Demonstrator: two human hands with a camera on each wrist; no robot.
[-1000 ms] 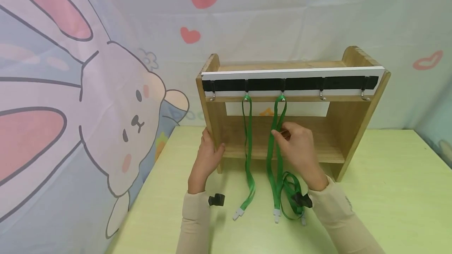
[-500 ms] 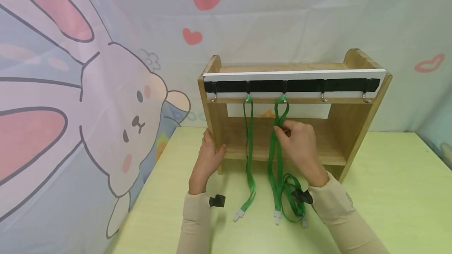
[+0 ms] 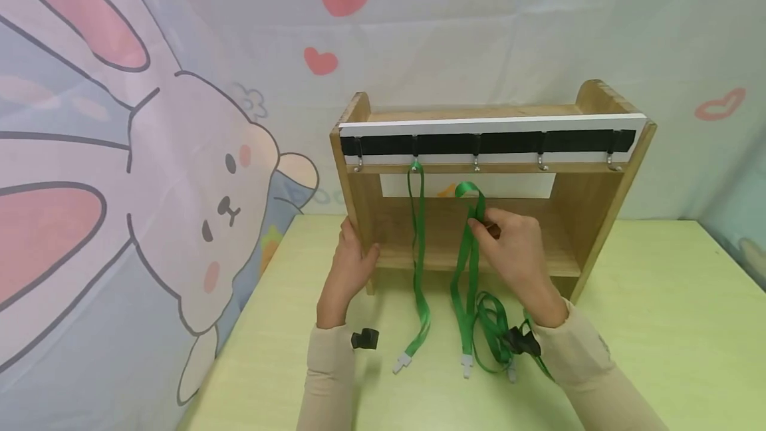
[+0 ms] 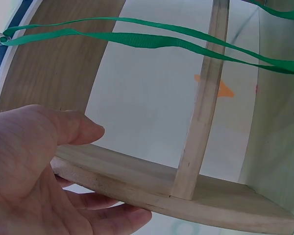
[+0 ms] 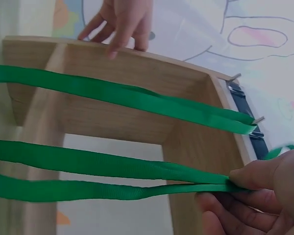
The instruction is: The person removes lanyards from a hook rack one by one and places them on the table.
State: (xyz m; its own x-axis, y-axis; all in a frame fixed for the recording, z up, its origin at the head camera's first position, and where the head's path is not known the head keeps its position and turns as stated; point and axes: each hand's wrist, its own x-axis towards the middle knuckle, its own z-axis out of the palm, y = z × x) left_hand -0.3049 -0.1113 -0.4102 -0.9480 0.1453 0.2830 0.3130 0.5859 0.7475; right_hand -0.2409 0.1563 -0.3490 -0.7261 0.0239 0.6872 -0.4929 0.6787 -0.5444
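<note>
My right hand (image 3: 514,248) pinches a green lanyard (image 3: 463,278) between thumb and fingers, close below its top loop. That loop stands free just under the middle hook (image 3: 476,163), while the lanyard's white clip (image 3: 467,366) hangs low near the tabletop. In the right wrist view, its two straps (image 5: 78,161) run left from my fingertips. A second green lanyard (image 3: 420,251) hangs from the hook to the left. My left hand (image 4: 44,161) holds the left side board of the wooden shelf (image 4: 166,196), thumb on the inner side and fingers on the outer.
Another green lanyard (image 3: 493,334) lies coiled on the pale green table (image 3: 670,324), partly behind my right wrist's black strap. Across the shelf top runs a white rail (image 3: 497,124) with several metal hooks. A cartoon-printed cloth (image 3: 455,32) covers the wall behind.
The lanyard in my right hand has come off the middle hook, and its loop has dropped slightly. My right hand has shifted a little to the right. The left hand stays on the shelf.
</note>
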